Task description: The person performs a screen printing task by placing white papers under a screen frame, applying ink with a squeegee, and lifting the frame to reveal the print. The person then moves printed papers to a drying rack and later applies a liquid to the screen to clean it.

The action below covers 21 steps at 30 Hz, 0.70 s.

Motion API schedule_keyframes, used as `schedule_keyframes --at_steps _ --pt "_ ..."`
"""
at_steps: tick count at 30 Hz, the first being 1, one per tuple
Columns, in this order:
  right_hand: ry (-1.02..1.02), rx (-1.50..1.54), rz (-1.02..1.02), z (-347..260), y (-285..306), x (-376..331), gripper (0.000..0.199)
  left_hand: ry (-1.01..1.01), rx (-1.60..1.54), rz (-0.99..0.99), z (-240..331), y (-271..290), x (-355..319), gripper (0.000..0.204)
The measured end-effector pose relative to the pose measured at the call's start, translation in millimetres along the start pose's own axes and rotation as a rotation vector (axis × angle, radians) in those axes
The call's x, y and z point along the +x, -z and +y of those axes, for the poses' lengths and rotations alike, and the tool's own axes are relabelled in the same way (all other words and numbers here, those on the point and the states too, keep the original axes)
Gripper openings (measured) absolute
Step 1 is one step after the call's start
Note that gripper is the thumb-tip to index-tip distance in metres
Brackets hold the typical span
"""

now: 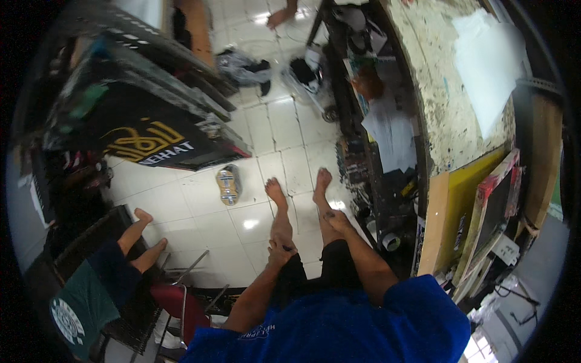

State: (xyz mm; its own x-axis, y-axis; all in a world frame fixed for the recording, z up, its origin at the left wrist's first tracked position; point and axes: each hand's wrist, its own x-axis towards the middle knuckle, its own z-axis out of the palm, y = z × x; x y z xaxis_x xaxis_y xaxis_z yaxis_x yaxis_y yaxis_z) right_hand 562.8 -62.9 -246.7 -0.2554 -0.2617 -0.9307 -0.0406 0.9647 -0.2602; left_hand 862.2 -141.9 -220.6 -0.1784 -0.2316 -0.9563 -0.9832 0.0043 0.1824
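Note:
My left hand [279, 254] rests on my left leg [282, 226] near the knee, its fingers laid over the skin just beyond the black shorts [293, 270]. A small dark patch shows beside those fingers, too blurred to name. On my right leg [324, 193], my right hand [338, 221] lies against the knee, fingers loosely spread; a dark spot near the fingertips cannot be made out. Neither hand clearly holds anything. Both my feet are bare on the white tiled floor [250, 224].
A yellow board-like object [229, 185] lies on the floor left of my feet. Black printed panels [175, 142] stand at the left. A person's bare legs [142, 254] show beside a red chair [186, 311]. Right is a paint-spotted table [448, 115] with white sheets [484, 72] and leaning frames [484, 227].

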Motion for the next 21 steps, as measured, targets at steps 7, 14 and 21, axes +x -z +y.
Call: schedule_keyframes --at_steps 7,14,21 --pt "-0.111 0.080 0.125 27 -24 97 0.042 0.326 -0.093 -0.159 -10 -15 34 0.127" --pt "-0.206 0.481 0.531 101 -73 168 0.063 0.566 0.055 -0.161 5 -23 46 0.130" --pt "-0.499 0.664 1.310 223 -91 233 0.088 0.415 0.100 -0.171 -36 -26 63 0.134"
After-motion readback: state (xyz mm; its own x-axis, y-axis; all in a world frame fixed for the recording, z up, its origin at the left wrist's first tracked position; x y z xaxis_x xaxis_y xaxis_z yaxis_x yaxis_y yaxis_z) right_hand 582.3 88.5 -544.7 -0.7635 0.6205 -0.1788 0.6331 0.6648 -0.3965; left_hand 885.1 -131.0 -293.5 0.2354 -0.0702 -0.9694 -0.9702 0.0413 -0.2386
